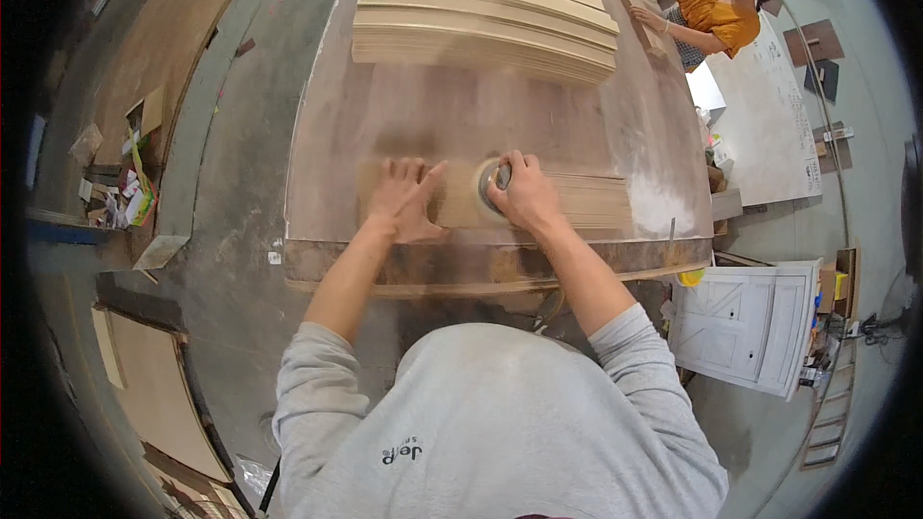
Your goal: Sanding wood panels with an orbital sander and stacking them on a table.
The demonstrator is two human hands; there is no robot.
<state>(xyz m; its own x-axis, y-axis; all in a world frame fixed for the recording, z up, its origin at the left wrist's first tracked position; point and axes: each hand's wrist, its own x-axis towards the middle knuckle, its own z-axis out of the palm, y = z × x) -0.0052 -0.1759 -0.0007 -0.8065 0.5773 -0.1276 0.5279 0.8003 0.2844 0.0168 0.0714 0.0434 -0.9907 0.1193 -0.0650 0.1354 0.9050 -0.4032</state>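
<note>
My left hand (405, 200) lies with fingers and thumb spread on the left part of a row of narrow wooden strips (588, 200), near the table's front edge. My right hand (528, 196) is wrapped round the top of a round palm sander (487, 194), which rests on the same strips near their middle. The fingers partly hide the sander's body. Farther back on the table (423, 115) stands a tall stack of pale wooden strips (481, 24), apart from both hands.
At the far right a person (723, 10) in an orange top works with their hands on a long board (630, 0). A white cabinet (735, 312) stands right of the table's front corner. Wooden panels (159, 380) and a box of scraps (130, 187) lie to the left.
</note>
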